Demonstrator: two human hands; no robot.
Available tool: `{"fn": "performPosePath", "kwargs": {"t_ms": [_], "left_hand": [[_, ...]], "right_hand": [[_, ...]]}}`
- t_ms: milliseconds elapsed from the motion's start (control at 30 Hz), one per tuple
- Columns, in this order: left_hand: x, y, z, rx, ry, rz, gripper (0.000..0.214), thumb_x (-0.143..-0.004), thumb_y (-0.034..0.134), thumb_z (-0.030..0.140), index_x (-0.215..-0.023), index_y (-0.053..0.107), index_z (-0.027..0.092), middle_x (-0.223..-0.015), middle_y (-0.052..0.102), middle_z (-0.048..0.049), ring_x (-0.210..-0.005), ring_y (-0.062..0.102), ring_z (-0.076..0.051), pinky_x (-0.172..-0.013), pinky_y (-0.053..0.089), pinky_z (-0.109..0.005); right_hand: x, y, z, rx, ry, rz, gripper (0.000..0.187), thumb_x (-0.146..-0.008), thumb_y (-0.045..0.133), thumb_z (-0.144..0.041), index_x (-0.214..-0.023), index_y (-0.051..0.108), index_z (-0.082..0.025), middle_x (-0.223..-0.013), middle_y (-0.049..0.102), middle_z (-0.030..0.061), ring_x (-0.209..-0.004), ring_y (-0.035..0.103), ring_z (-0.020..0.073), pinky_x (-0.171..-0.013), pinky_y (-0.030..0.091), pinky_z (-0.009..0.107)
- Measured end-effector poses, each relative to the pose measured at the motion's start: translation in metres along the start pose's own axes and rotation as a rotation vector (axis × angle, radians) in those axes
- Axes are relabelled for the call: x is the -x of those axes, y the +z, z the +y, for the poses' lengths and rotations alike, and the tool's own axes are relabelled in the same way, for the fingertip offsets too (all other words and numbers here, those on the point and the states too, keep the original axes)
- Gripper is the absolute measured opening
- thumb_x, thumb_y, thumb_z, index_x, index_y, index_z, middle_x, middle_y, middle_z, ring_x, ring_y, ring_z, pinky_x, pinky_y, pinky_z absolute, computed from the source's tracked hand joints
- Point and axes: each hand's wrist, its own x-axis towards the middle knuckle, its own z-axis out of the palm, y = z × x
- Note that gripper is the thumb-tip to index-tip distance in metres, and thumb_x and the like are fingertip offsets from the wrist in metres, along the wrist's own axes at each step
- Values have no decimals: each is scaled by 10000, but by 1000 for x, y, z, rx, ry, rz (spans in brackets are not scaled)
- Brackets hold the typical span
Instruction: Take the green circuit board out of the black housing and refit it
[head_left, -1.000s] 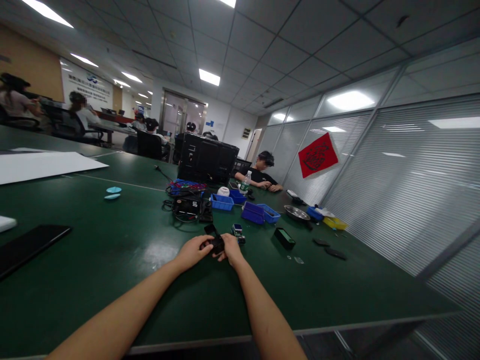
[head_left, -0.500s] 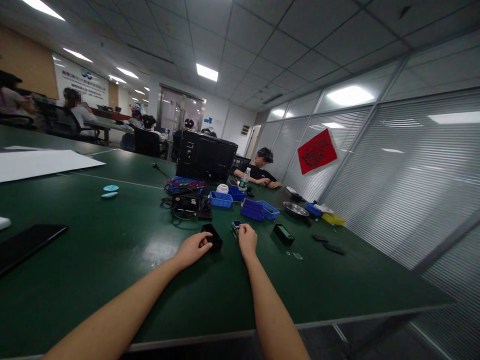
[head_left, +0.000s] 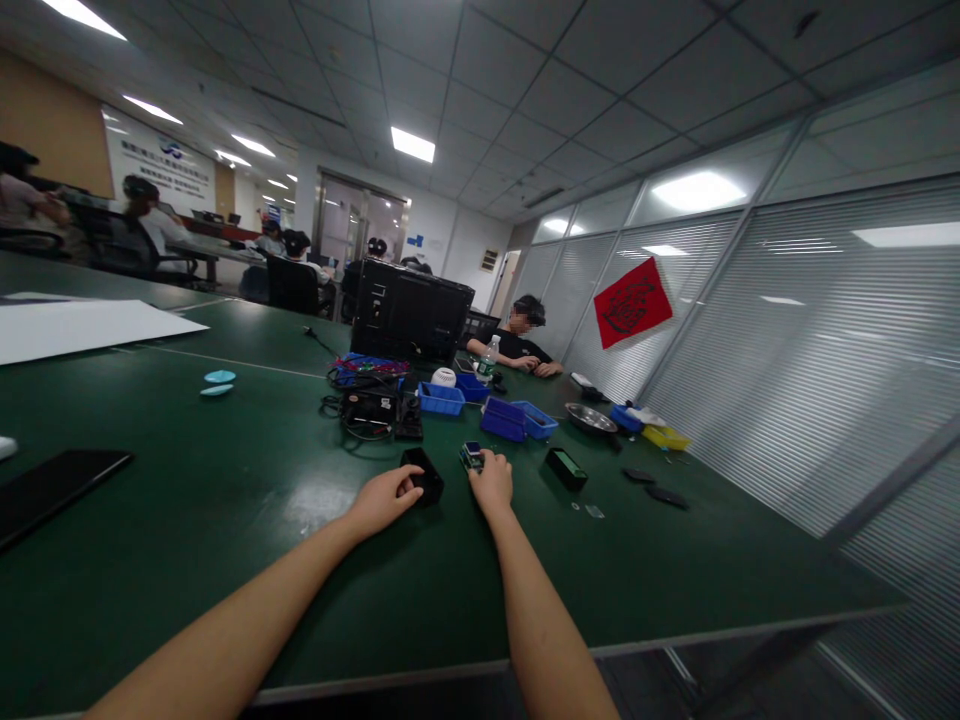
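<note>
The person's left forearm slants in from the lower left, its hand [head_left: 386,498] bent, thumb and fingers holding the left side of a black open-topped box [head_left: 429,482] on the green table [head_left: 360,610]. Just right of the box, a small circuit module with a screen [head_left: 470,452] lies against the fingers of the right hand [head_left: 492,484], which reaches forward, palm down; whether it pinches the module cannot be told.
</note>
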Motion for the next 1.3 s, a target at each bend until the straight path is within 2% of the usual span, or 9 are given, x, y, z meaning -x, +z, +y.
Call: {"fn": "performPosePath", "kwargs": {"t_ms": [100, 233, 500, 733, 933, 1133, 1300], "left_hand": [[0, 0, -1, 7, 0, -4, 391, -761, 457, 350, -1127, 507, 222, -784, 594, 16, -684, 531, -117, -634, 373, -215], [0, 0, -1, 11, 22, -3, 378, -764, 453, 345, -1118, 511, 225, -776, 594, 16, -682, 530, -118, -628, 364, -218], [0, -1, 2, 4, 3, -13, 366, -766, 454, 333, -1110, 513, 221, -781, 594, 13, -690, 530, -117, -639, 363, -216], [1, 0, 1, 13, 13, -3, 368, -765, 456, 333, -1113, 513, 228, -777, 595, 16, -688, 533, -118, -635, 362, -215], [0, 0, -1, 7, 12, -11, 368, -768, 451, 338, -1112, 513, 224, -778, 593, 15, -689, 532, -118, -635, 364, -216], [0, -1, -3, 9, 33, -3, 366, -761, 451, 344, -1103, 514, 229, -766, 593, 22, -671, 535, -118, -614, 357, -218], [0, 0, -3, 4, 41, 9, 362, -763, 447, 351, -1097, 515, 231, -759, 593, 25, -683, 540, -120, -618, 363, -214]], "right_hand": [[-3, 1, 0, -83, 21, -15, 374, -717, 519, -287, -1076, 546, -191, -1001, 559, 93, -905, 525, 208, -766, 381, 285], [-5, 1, 0, -209, 98, -105, 328, -761, 455, -312, -1050, 557, -193, -923, 610, 60, -816, 569, 175, -675, 397, 246], [-3, -8, -1, -78, 92, -1, 348, -794, 419, -374, -1028, 592, -183, -982, 569, 124, -930, 520, 234, -759, 381, 311], [0, -7, -3, -49, 83, -17, 410, -734, 513, -384, -1092, 550, -186, -1024, 533, 125, -961, 495, 254, -778, 377, 326], [-4, 4, 2, -130, 90, -47, 419, -720, 512, -335, -1106, 537, -174, -1040, 518, 124, -931, 521, 231, -793, 386, 304], [-11, 9, 9, -265, 127, -45, 382, -742, 480, -350, -1062, 558, -156, -982, 573, 109, -885, 548, 200, -766, 398, 268], [-17, 10, 15, -293, 176, -70, 353, -772, 446, -331, -1056, 556, -151, -961, 606, 95, -868, 566, 188, -739, 404, 249]]}}
